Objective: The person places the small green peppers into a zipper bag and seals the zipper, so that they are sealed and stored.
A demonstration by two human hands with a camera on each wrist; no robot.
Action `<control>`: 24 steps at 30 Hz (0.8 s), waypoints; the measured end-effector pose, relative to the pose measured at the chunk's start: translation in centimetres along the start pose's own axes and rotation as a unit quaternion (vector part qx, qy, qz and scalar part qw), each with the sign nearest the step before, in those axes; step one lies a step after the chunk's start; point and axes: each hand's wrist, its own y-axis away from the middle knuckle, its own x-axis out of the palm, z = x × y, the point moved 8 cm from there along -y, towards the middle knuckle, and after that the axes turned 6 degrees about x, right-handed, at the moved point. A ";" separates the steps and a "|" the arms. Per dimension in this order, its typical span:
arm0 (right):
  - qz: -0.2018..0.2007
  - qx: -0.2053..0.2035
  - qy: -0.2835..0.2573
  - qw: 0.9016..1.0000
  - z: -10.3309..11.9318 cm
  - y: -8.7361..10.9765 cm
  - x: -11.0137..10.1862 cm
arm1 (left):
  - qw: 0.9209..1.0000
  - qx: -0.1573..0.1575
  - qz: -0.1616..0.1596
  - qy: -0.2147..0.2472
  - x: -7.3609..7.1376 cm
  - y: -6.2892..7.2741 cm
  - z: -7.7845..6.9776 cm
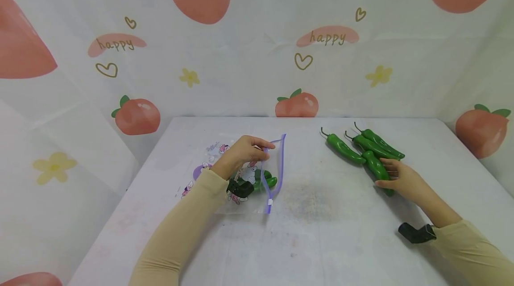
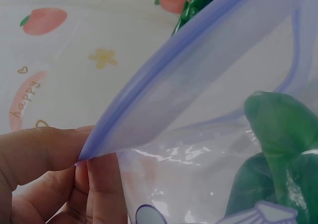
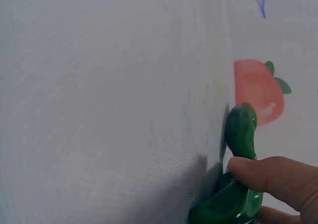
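Observation:
My left hand [image 1: 241, 154] pinches the edge of a clear zip bag [image 2: 186, 157] between thumb and fingers, holding its purple-rimmed mouth apart. The bag lies on the table, printed with small pink and purple cartoon figures. Inside it are green peppers [image 1: 271, 182], partly hidden behind the left wrist in the head view. On the right, my right hand [image 1: 405, 183] grips a glossy green chili pepper [image 1: 374, 164], thumb on one side and fingers on the other. The right wrist view shows the thumb [image 3: 258, 177] against the green pepper.
Beyond the right hand, several more green peppers [image 1: 343, 148] with thin dark stems lie on the white table [image 1: 321, 241]. A white cloth [image 1: 249, 63] printed with peaches hangs behind the table. Black wrist devices [image 1: 415, 233] are on both wrists.

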 end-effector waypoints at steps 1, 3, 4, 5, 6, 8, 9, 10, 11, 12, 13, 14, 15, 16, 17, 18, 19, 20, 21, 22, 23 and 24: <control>-0.001 0.003 0.000 1.000 -0.1 0.0 0.0 | 1.000 0.001 0.000 -0.001 0.0 0.0 0.0; 0.000 0.008 0.000 1.000 -0.2 0.0 0.0 | 1.000 0.002 -0.001 -0.002 0.0 0.0 0.0; 0.000 0.011 -0.002 1.000 -0.2 0.0 0.0 | 1.000 0.003 -0.001 -0.001 0.0 0.0 0.0; 0.001 0.013 -0.003 1.000 -0.2 0.0 0.0 | 1.000 0.003 -0.001 -0.001 0.0 0.0 0.0; 0.001 0.014 -0.004 1.000 -0.2 0.0 0.0 | 1.000 0.003 -0.001 0.000 0.0 0.0 0.0; 0.001 0.013 -0.005 1.000 -0.2 0.1 0.0 | 1.000 0.004 0.000 0.001 0.0 0.0 0.0; 0.000 0.012 -0.006 1.000 -0.1 0.1 0.0 | 1.000 0.004 0.000 0.001 0.0 0.0 0.0; 0.000 0.012 -0.005 1.000 -0.1 0.2 0.0 | 1.000 0.003 0.000 0.003 0.0 0.0 0.0; 0.000 0.011 -0.005 1.000 -0.1 0.2 0.0 | 1.000 0.002 0.001 0.003 0.0 0.0 0.0; 0.000 0.011 -0.006 1.000 -0.1 0.2 -0.1 | 1.000 0.002 0.001 0.004 0.0 0.0 0.0; 0.000 0.011 -0.007 1.000 -0.1 0.2 -0.1 | 1.000 0.002 0.001 0.004 0.0 0.0 0.0; 0.001 0.011 -0.008 1.000 0.0 0.2 -0.1 | 1.000 0.001 0.001 0.004 0.0 0.0 0.0; 0.001 0.010 -0.009 1.000 0.0 0.2 -0.1 | 1.000 0.001 0.001 0.003 0.0 0.0 0.0; 0.001 0.010 -0.010 1.000 0.0 0.2 -0.1 | 1.000 0.001 0.001 0.004 0.0 0.0 0.0; 0.002 0.009 -0.011 1.000 0.0 0.2 -0.2 | 1.000 0.001 0.001 0.004 0.0 0.0 -0.1; 0.002 0.009 -0.012 1.000 0.1 0.2 -0.2 | 1.000 0.001 0.000 0.003 -0.1 0.0 -0.1; 0.002 0.009 -0.012 1.000 0.1 0.2 -0.3 | 1.000 0.001 -0.001 0.001 -0.1 0.0 -0.1; 0.002 0.009 -0.012 1.000 0.2 0.2 -0.3 | 1.000 0.001 -0.001 0.001 -0.1 0.0 -0.1; 0.002 0.009 -0.012 1.000 0.2 0.2 -0.4 | 1.000 0.002 -0.002 -0.001 -0.1 0.0 -0.1; 0.002 0.008 -0.012 1.000 0.3 0.2 -0.4 | 1.000 0.002 -0.002 -0.001 -0.1 0.1 -0.2; 0.002 0.006 -0.011 1.000 0.4 0.1 -0.5 | 1.000 0.002 -0.002 -0.003 -0.1 0.1 -0.2; 0.000 0.004 -0.009 1.000 0.5 0.1 -0.5 | 1.000 0.002 -0.002 -0.003 -0.1 0.1 -0.2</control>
